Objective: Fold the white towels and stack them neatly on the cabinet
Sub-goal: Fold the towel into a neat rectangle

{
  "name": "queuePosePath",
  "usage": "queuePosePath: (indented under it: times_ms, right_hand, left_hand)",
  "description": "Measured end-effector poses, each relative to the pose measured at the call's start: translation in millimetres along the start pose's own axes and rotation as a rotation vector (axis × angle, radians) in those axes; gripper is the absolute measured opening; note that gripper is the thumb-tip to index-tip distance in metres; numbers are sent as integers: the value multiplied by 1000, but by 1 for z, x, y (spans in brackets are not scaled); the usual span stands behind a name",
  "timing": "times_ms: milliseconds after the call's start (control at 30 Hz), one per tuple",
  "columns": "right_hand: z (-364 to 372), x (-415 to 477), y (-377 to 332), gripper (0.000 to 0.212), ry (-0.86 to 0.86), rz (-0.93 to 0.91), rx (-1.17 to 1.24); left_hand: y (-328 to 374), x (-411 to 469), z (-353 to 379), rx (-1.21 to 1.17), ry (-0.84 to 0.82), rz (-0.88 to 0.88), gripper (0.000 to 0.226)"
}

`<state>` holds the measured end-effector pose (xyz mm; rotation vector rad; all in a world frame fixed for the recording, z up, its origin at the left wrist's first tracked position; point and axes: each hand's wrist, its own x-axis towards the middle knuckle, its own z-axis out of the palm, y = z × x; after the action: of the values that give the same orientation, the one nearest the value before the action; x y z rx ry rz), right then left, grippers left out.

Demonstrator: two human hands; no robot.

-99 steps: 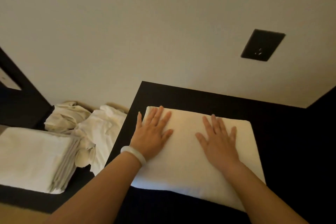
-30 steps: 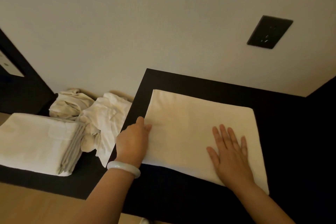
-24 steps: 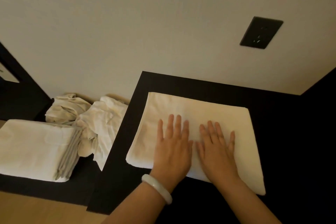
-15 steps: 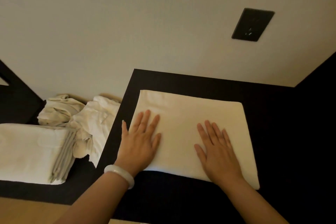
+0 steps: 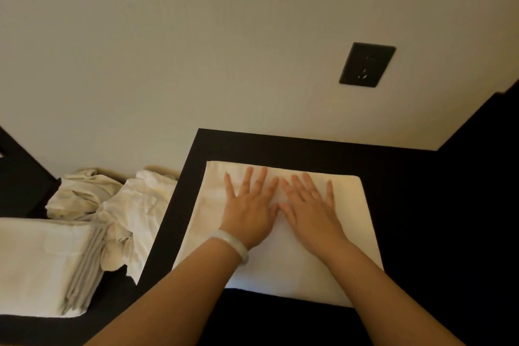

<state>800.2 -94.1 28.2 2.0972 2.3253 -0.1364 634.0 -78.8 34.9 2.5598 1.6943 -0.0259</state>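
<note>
towel (image 5: 283, 270): a white folded towel. It lies flat, as a neat rectangle, on the surface. It sits near the left edge, and a dark strip shows between its far edge and the wall.
surface (image 5: 280, 144): the dark top of the cabinet. It stands right against the wall.
left grip (image 5: 248, 213): the person's left hand. It is released, with the fingers straight and spread. The palm presses flat on the middle of the towel and holds nothing.
right grip (image 5: 309, 211): the person's right hand. It is released too, with straight, spread fingers. It lies flat on the towel, just beside the left one.
bracelet (image 5: 233, 247): a pale ring around the left wrist.
stack (image 5: 36, 261): folded white towels, one on top of another. They lie on a lower dark ledge (image 5: 118, 303), to the left of the cabinet.
heap (image 5: 132, 205): crumpled white towels, not folded. They lie between the stack and the cabinet, and they touch the stack.
wall (image 5: 196, 36): plain and pale.
socket (image 5: 366, 64): a dark plate on the wall, above the right side of the towel.
</note>
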Motion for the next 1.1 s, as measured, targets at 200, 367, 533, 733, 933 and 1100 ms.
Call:
queuePosePath:
  times_ms: [200, 367, 533, 733, 933, 1100]
  right_hand:
    - [22, 8, 72, 71, -56, 273, -54]
    - [12, 2, 104, 68, -189, 431, 143]
    - [-3, -13, 102, 68, -73, 528, 418]
    - [0, -55, 102, 61, -24, 852, 923]
    - [-21, -63, 107, 42, -213, 870, 1454]
    - [-18, -64, 99, 45, -247, 710, 1604]
  left_hand:
    - [-56, 2, 34, 14, 19, -135, 69]
    - [-56, 2, 29, -19, -52, -178, 70]
    - [-79, -13, 5, -241, -81, -219, 69]
    - [-94, -51, 4, -600, -55, -602, 67]
    - [-91, -46, -9, -933, -145, -784, 56]
    - [-88, -62, -24, -1459, -82, -940, 20]
